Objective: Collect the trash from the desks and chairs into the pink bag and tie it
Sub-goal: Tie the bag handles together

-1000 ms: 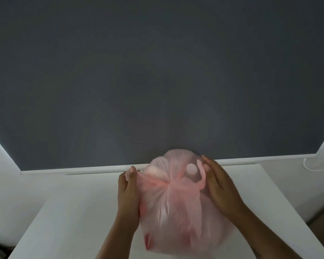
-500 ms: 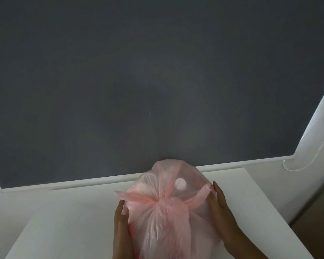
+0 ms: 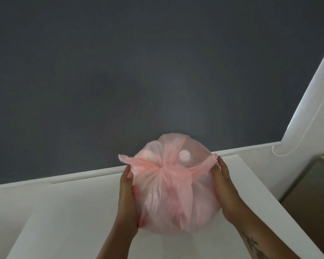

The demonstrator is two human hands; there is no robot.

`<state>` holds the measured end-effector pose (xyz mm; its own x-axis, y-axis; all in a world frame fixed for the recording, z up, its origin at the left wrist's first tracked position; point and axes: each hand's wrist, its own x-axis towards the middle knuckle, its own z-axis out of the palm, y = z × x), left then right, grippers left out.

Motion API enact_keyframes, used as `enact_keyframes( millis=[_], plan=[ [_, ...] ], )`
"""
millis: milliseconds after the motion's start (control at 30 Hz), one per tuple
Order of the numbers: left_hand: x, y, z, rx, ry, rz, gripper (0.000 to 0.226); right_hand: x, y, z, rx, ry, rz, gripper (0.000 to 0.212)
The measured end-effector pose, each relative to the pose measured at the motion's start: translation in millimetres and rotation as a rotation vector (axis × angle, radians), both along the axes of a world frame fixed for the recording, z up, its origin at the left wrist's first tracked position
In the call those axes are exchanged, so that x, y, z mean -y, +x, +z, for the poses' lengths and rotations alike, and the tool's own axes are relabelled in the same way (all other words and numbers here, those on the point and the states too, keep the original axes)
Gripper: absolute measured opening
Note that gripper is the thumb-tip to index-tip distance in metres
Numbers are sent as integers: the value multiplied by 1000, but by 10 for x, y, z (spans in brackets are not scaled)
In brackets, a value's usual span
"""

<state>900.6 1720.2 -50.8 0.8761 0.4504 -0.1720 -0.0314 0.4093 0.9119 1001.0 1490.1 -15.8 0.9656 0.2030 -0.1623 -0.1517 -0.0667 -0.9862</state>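
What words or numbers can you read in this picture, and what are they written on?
None: no words, numbers or signs can be read anywhere.
The pink bag is plain, and so are the white desk and the dark blind.
The tattoo on the person's right forearm shows no letters that can be read.

The knotted bag (image 3: 176, 191) sits on the desk (image 3: 64, 212), left hand (image 3: 126, 199) and right hand (image 3: 225, 187) flanking it.

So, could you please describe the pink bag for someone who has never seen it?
Find the white desk below the dark grey blind. Near its far edge, between the left hand and right hand, sits the pink bag. It alone is translucent pink, knotted on top, two tails sticking sideways.
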Motion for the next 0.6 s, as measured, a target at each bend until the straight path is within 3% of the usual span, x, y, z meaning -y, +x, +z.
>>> enact_keyframes(
  millis=[67, 267, 433, 600],
  plan=[
    [-17, 35, 16, -16, -7, -61, 74, 8, -34, 0, -5, 16, -24, 90],
    [146, 258, 60, -39, -44, -218, 69, 247, -77, -55, -39, 1, -171, 86],
    [766, 489, 12, -63, -41, -334, 71, 951, -112, -132, -62, -35, -325, 70],
    [1805, 779, -4, -122, -4, -429, 74, 2016, -120, -157, -38, -1, -443, 76]
  ],
)
